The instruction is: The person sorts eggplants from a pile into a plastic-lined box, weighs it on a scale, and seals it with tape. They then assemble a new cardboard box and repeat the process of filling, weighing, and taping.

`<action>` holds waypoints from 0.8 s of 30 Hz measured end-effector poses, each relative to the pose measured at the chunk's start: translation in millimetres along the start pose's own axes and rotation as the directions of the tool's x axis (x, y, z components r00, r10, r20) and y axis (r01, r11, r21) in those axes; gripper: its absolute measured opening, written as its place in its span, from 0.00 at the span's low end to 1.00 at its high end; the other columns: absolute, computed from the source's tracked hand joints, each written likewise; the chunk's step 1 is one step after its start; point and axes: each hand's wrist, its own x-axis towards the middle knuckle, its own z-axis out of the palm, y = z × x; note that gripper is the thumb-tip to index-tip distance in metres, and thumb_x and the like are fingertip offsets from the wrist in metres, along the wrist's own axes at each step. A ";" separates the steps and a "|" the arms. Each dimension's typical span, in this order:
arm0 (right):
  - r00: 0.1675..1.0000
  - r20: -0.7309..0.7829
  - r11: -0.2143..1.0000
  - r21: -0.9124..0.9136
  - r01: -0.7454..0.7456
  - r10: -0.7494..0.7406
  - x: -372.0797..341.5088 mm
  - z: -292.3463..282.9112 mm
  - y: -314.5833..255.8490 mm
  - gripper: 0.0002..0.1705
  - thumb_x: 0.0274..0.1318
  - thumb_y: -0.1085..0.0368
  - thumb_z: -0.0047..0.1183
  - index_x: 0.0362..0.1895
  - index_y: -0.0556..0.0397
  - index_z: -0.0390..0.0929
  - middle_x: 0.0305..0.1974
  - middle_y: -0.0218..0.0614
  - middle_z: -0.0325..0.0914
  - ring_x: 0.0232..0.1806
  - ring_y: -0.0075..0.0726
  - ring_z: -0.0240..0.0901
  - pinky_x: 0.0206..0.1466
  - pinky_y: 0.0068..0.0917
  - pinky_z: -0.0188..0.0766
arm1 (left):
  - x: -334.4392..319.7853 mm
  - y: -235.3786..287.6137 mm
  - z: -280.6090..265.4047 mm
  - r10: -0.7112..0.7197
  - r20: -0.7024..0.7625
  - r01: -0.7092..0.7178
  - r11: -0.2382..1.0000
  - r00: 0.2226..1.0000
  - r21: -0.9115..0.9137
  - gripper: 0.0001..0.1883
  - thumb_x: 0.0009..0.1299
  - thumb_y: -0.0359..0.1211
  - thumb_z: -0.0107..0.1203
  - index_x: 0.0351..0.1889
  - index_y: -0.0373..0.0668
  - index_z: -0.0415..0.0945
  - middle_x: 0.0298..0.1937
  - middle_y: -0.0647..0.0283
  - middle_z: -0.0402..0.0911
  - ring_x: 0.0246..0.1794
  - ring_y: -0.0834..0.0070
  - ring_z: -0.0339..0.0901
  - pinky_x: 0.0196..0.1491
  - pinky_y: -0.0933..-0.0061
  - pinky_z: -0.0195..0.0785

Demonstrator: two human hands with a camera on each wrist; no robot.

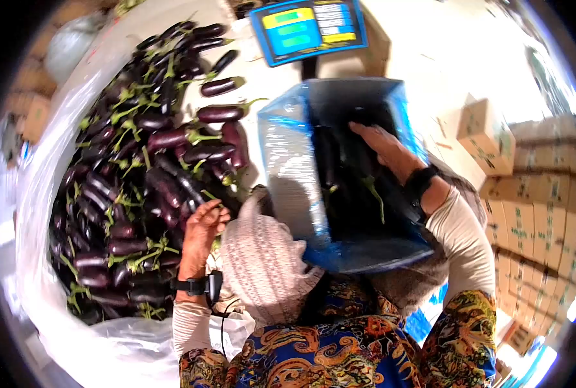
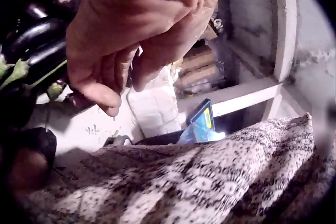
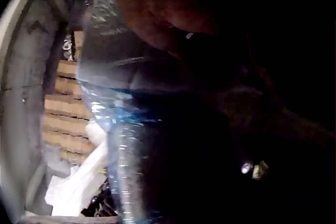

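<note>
Purple eggplants (image 1: 162,187) with green stems lie heaped on the left. At the heap's near right edge is my left hand (image 1: 202,229), its fingers loosely bent. In the left wrist view that hand (image 2: 142,29) hangs with nothing between thumb and fingers, and glossy eggplants (image 2: 39,43) lie behind it. My right hand (image 1: 388,152) reaches into a plastic-wrapped box (image 1: 288,168), fingers extended over dark eggplants (image 1: 327,155) lying inside. Deep shadow hides the undersides of its fingers. The right wrist view shows the hand (image 3: 163,11) at the top, beside the box's plastic-covered wall (image 3: 131,166).
A scale display (image 1: 310,29) stands beyond the box on a post. Clear plastic sheeting (image 1: 49,168) borders the heap. To the right are a small carton (image 1: 485,132) and stacked cartons (image 1: 533,226). A patterned knit cloth (image 1: 256,258) lies between the left hand and the box.
</note>
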 end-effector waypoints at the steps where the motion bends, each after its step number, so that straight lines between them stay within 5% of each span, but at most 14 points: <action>1: 0.846 0.046 0.775 0.377 -0.508 0.532 6.9 18.0 -61.9 0.25 0.67 0.55 0.49 0.65 0.51 0.70 0.53 0.35 0.75 0.51 0.32 0.70 0.50 0.30 0.67 | -5.1 -5.4 -1.5 -0.009 -0.041 0.009 1.000 0.999 0.014 0.19 0.73 0.33 0.55 0.60 0.35 0.71 0.47 0.55 0.83 0.44 0.69 0.81 0.42 0.75 0.73; 2: 0.901 0.012 0.833 0.376 -0.407 0.435 11.7 33.0 -42.7 0.26 0.68 0.56 0.47 0.66 0.55 0.69 0.58 0.35 0.74 0.56 0.34 0.69 0.58 0.32 0.66 | -10.2 -11.8 -2.7 0.014 -0.033 -0.013 0.998 0.999 0.053 0.21 0.73 0.34 0.56 0.61 0.35 0.71 0.47 0.55 0.82 0.44 0.69 0.81 0.43 0.75 0.73; 3: 0.990 -0.044 0.940 0.320 -0.116 0.137 46.0 47.8 79.2 0.28 0.67 0.56 0.49 0.67 0.57 0.68 0.63 0.39 0.71 0.62 0.40 0.66 0.66 0.34 0.61 | -16.2 -19.5 -8.9 0.045 -0.051 -0.040 0.995 0.998 0.092 0.22 0.72 0.34 0.57 0.62 0.35 0.71 0.47 0.55 0.82 0.45 0.69 0.81 0.44 0.74 0.74; 4: 0.978 -0.019 0.950 0.242 -0.195 0.206 52.0 58.5 99.1 0.35 0.64 0.56 0.54 0.70 0.59 0.62 0.65 0.42 0.68 0.64 0.41 0.63 0.69 0.35 0.58 | -13.9 -43.5 -28.4 0.093 0.002 -0.093 0.995 0.996 0.037 0.22 0.72 0.34 0.57 0.61 0.35 0.71 0.46 0.56 0.83 0.44 0.70 0.82 0.44 0.74 0.74; 5: 0.973 -0.058 0.969 -0.094 -0.227 0.222 56.3 60.5 136.4 0.35 0.65 0.56 0.53 0.69 0.62 0.61 0.65 0.46 0.68 0.65 0.43 0.63 0.69 0.37 0.59 | -13.8 -61.6 -45.1 0.150 0.054 -0.149 0.989 0.987 -0.017 0.21 0.72 0.34 0.57 0.61 0.35 0.72 0.45 0.57 0.83 0.44 0.71 0.82 0.45 0.74 0.74; 6: 0.918 -0.251 0.935 -0.098 -0.340 0.307 59.3 69.4 159.3 0.35 0.64 0.54 0.54 0.69 0.62 0.62 0.64 0.48 0.68 0.65 0.46 0.63 0.68 0.38 0.59 | -25.5 -58.6 -47.3 0.126 0.011 -0.126 0.991 0.992 0.045 0.19 0.72 0.31 0.56 0.59 0.35 0.73 0.45 0.58 0.83 0.44 0.72 0.81 0.47 0.72 0.74; 7: 0.919 -0.256 0.934 -0.117 -0.337 0.299 54.6 68.8 153.5 0.36 0.64 0.53 0.54 0.68 0.63 0.62 0.64 0.50 0.69 0.65 0.47 0.63 0.67 0.38 0.60 | -35.5 -54.1 -46.5 0.095 -0.022 -0.092 0.991 0.995 0.099 0.16 0.72 0.28 0.55 0.57 0.35 0.74 0.45 0.59 0.83 0.44 0.73 0.81 0.49 0.70 0.74; 9: 0.971 -0.108 0.913 -0.331 -0.239 0.215 52.0 52.5 176.9 0.32 0.69 0.53 0.47 0.68 0.62 0.62 0.63 0.52 0.69 0.66 0.50 0.62 0.68 0.39 0.60 | -46.2 -51.4 -50.5 0.058 -0.168 -0.022 0.978 0.984 0.208 0.15 0.72 0.28 0.54 0.55 0.36 0.75 0.44 0.61 0.83 0.42 0.76 0.79 0.48 0.72 0.73; 10: 0.974 -0.026 0.841 -0.500 -0.208 0.226 58.0 46.8 186.2 0.30 0.71 0.55 0.44 0.68 0.62 0.62 0.62 0.52 0.70 0.65 0.51 0.63 0.67 0.40 0.60 | -44.4 -64.8 -65.5 0.213 -0.136 -0.172 0.949 0.968 0.263 0.13 0.72 0.28 0.54 0.53 0.36 0.76 0.42 0.63 0.82 0.40 0.78 0.78 0.47 0.74 0.71; 13: 0.949 0.184 0.538 -0.842 0.019 0.255 67.0 26.9 212.2 0.25 0.74 0.60 0.38 0.67 0.61 0.64 0.60 0.52 0.71 0.63 0.54 0.64 0.66 0.42 0.61 | -63.6 -40.7 -66.5 0.428 -0.311 -0.224 0.823 0.849 0.523 0.10 0.73 0.27 0.54 0.49 0.33 0.77 0.40 0.66 0.81 0.39 0.78 0.77 0.45 0.76 0.71; 17: 0.937 0.250 0.447 -0.887 0.119 0.246 62.9 18.6 212.7 0.25 0.72 0.59 0.40 0.66 0.60 0.65 0.60 0.51 0.71 0.62 0.54 0.65 0.66 0.42 0.61 | -85.4 -5.5 -96.6 0.673 -0.408 -0.292 0.677 0.617 0.675 0.11 0.70 0.26 0.54 0.49 0.35 0.78 0.39 0.61 0.81 0.39 0.75 0.78 0.44 0.75 0.72; 19: 0.935 0.263 0.429 -0.892 0.143 0.236 62.5 13.6 211.4 0.25 0.71 0.59 0.41 0.65 0.59 0.66 0.60 0.51 0.71 0.62 0.54 0.65 0.66 0.42 0.61 | -92.0 -8.0 -124.5 0.680 -0.505 -0.207 0.682 0.532 0.701 0.12 0.69 0.26 0.54 0.49 0.35 0.78 0.41 0.58 0.80 0.40 0.70 0.79 0.48 0.72 0.72; 23: 0.930 0.283 0.392 -0.903 0.175 0.236 59.0 1.5 207.8 0.24 0.69 0.59 0.43 0.64 0.58 0.68 0.60 0.51 0.72 0.62 0.55 0.65 0.65 0.43 0.62 | -113.6 -10.2 -171.2 0.862 -0.384 0.036 0.395 0.332 0.918 0.16 0.60 0.22 0.57 0.47 0.36 0.77 0.47 0.53 0.77 0.49 0.57 0.77 0.51 0.66 0.71; 24: 0.928 0.289 0.390 -0.903 0.182 0.234 57.3 -1.3 206.2 0.24 0.69 0.59 0.43 0.64 0.58 0.68 0.60 0.51 0.72 0.62 0.55 0.65 0.65 0.43 0.62 | -117.2 -14.9 -186.1 0.810 -0.491 0.034 0.508 0.322 0.860 0.20 0.57 0.23 0.59 0.50 0.40 0.76 0.53 0.50 0.74 0.54 0.51 0.72 0.58 0.58 0.67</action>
